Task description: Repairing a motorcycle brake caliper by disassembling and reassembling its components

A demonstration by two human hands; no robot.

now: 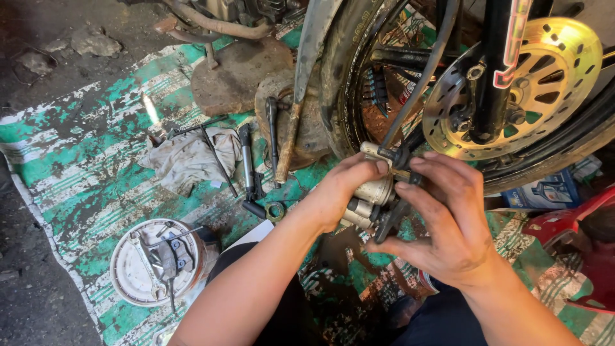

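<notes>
Both forearms bare, no sleeves/gloves; grime on left hand [339, 192], right hand [448, 224]; dark trousers.

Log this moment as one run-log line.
left hand: grips brake caliper | right hand: holds its black hose end | backdrop: brake disc, tyre | mat: rag, wrenches

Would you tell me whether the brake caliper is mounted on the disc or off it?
Off: both hands hold the brake caliper below the disc.

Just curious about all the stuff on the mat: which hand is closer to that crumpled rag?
Left. The left hand, gripping the caliper, sits just right of the rag. The right hand holds the caliper's far side, farther away.
</notes>
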